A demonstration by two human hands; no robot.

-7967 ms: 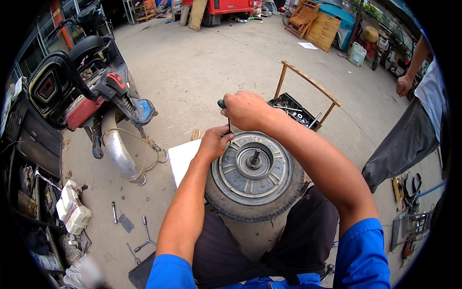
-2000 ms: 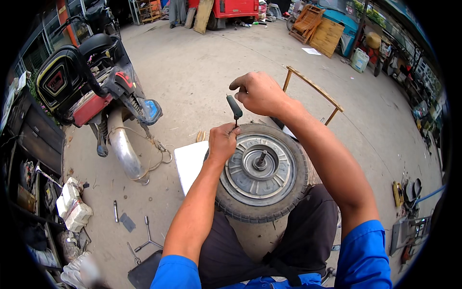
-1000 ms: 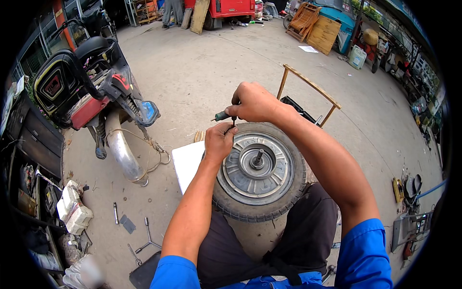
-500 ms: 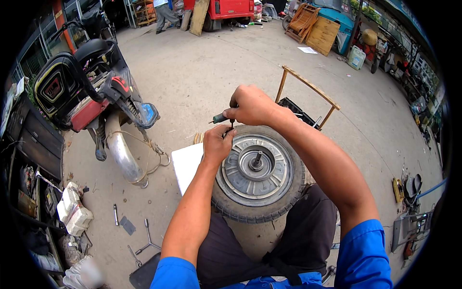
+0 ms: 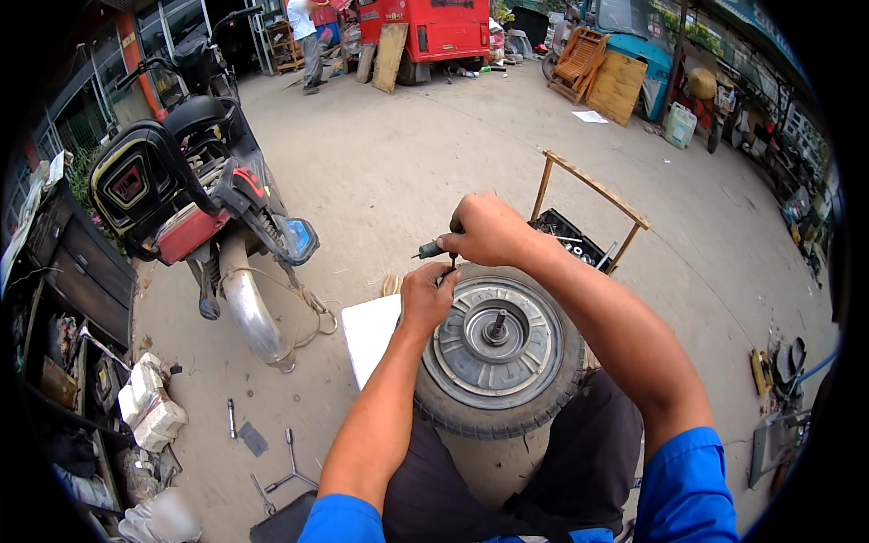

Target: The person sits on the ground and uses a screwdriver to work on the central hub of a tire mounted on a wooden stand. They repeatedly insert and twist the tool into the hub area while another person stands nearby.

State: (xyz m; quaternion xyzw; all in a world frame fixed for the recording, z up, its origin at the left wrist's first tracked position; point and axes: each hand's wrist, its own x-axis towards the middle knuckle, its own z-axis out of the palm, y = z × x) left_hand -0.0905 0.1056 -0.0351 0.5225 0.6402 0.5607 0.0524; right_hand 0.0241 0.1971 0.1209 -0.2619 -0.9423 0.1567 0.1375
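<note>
A wheel with a grey metal hub (image 5: pixel 493 362) and a black tyre (image 5: pixel 480 427) lies flat between my knees, its axle (image 5: pixel 497 326) pointing up. My right hand (image 5: pixel 493 233) is closed around a green-handled tool (image 5: pixel 430 249) above the tyre's far left edge. The handle lies sideways, and a dark shaft runs down from beneath my right hand to my left. My left hand (image 5: pixel 427 294) is closed at that tyre edge, thumb and fingers pinched around the lower shaft. The shaft's tip is hidden.
A white board (image 5: pixel 367 335) lies left of the wheel. Beyond it stands a black toolbox (image 5: pixel 570 237) with a wooden handle frame. An electric scooter (image 5: pixel 204 199) stands on the left, with a Y-shaped socket wrench (image 5: pixel 291 457) on the ground nearby. A person stands far back near a red vehicle (image 5: pixel 444 41).
The whole view has tilted up a little, so the scene sits lower and further right. Both hands keep their grip and place at the tyre.
</note>
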